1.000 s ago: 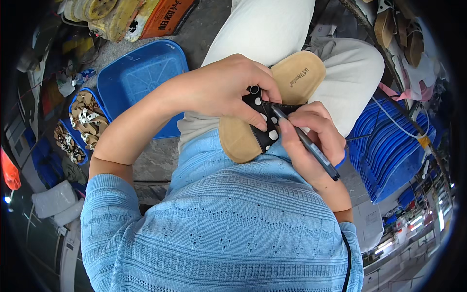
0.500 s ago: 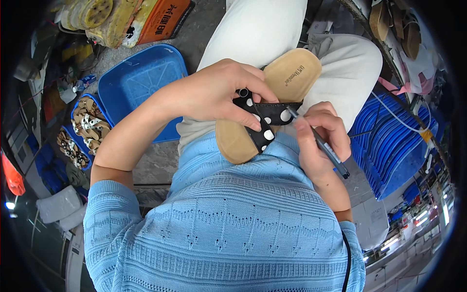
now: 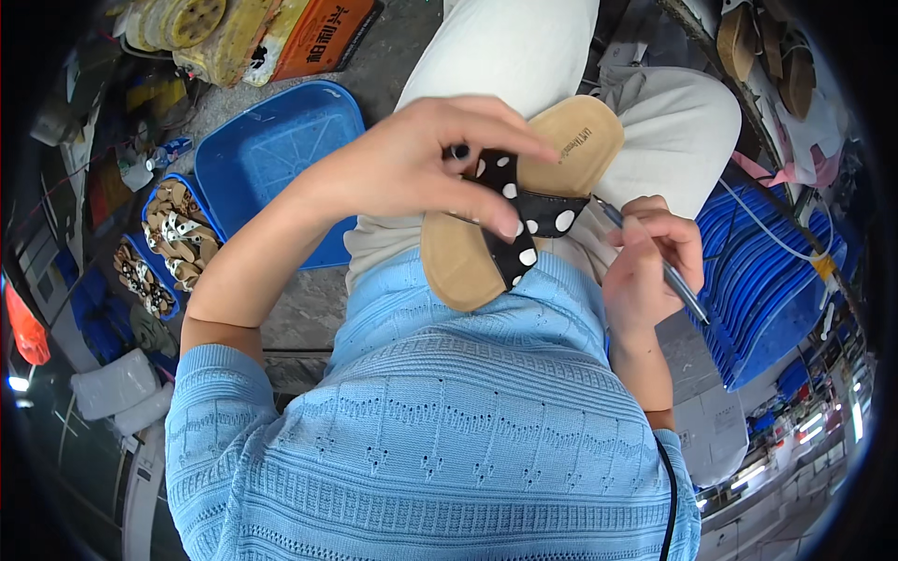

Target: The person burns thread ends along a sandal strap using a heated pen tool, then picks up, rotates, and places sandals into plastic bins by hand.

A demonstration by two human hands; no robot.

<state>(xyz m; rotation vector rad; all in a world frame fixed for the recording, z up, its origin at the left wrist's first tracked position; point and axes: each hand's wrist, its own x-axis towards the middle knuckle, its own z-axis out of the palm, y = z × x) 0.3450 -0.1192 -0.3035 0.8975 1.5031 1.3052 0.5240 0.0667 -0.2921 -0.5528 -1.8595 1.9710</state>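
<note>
A sandal (image 3: 461, 266) with a tan footbed and black straps with white dots lies across my lap, its toe end pointing to the upper right. My left hand (image 3: 402, 159) is over the sandal's left side, thumb and fingers spread apart, the thumb tip close above the strap (image 3: 552, 215). Whether the thumb touches the strap I cannot tell. A small dark round thing shows by the fingers of this hand. In my right hand (image 3: 645, 271) is a slim dark pen (image 3: 686, 294), its tip close to the strap's right end.
A blue basin (image 3: 276, 117) stands on the floor at the left, beside blue bins of sandals (image 3: 178, 220). Behind it are a yellow container (image 3: 201, 37) and an orange box (image 3: 323, 37). Stacked blue trays (image 3: 762, 280) stand at the right, below hanging soles (image 3: 739, 47).
My left hand has let go of the straps and opened its fingers. My right hand has drawn back to the right with the pen, away from the strap's dots.
</note>
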